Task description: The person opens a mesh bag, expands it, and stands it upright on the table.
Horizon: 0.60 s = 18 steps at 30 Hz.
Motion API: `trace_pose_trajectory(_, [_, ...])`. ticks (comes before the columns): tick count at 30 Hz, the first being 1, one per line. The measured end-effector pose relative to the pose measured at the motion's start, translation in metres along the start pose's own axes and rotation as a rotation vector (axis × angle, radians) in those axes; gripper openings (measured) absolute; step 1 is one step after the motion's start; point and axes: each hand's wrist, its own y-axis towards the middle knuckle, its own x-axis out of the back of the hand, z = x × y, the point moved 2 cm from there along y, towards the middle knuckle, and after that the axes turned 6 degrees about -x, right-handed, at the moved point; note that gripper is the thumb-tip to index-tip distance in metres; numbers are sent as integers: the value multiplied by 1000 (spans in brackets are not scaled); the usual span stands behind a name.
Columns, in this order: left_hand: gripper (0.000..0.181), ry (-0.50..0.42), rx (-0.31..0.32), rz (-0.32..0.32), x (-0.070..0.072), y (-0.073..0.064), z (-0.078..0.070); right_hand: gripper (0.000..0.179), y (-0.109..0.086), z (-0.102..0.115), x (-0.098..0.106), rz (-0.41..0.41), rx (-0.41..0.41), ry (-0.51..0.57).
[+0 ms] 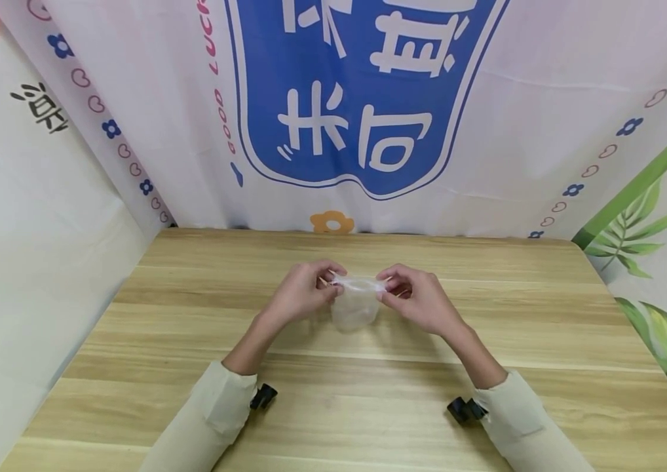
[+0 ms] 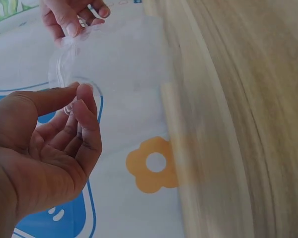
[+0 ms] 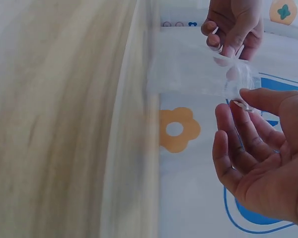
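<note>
Between the two hands hangs a small clear plastic bag (image 1: 355, 311), its top edge stretched sideways. The left hand (image 1: 310, 288) pinches one upper corner between thumb and fingertips. At the opposite corner the right hand (image 1: 416, 295) pinches the bag the same way. In the left wrist view the see-through bag (image 2: 124, 54) spans from the near left hand (image 2: 54, 134) to the right hand across from it. Gathered folds run along the bag's top edge in the right wrist view, where the right hand (image 3: 263, 148) has thumb against fingertips. Nothing shows inside the bag.
Under the hands lies a wood-grain table (image 1: 357, 406). A printed cloth (image 1: 522, 131) with a blue sign and an orange flower (image 1: 332, 223) hangs behind its far edge. Small black devices (image 1: 263, 397) sit at both sleeve cuffs.
</note>
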Motion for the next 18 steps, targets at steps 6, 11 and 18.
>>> trace_pose_trajectory(6, [25,59,4,84,-2,2,10,25,5,-9,-5,85,-21,-61])
trace_pose_trajectory(11, [18,188,-21,128,-4,3,18,15,7,-16,-13,181,-19,-149])
trace_pose_trajectory(18, [18,230,51,177,-9,5,25,15,11,-16,-20,193,-25,-250])
